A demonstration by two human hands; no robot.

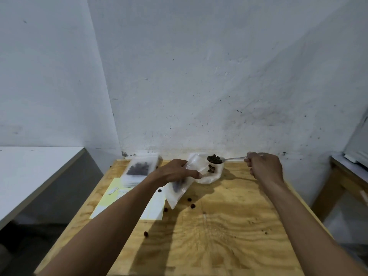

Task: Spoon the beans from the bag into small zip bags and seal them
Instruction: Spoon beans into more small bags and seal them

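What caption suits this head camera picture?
Right hand lifts a spoon of beans while left hand holds a small zip bag.

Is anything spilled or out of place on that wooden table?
Yes. Several loose beans lie scattered on the bare table, near the small zip bag the left hand holds, and one sits nearer the camera. The right hand holds a heaped spoon, so more could fall.

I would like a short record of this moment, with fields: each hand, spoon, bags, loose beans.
left hand: holds a small zip bag above the table
right hand: grips the spoon handle
spoon: loaded with beans, over the open bean bag
filled bags: stacked at the far left of the table
loose beans: several scattered on the table
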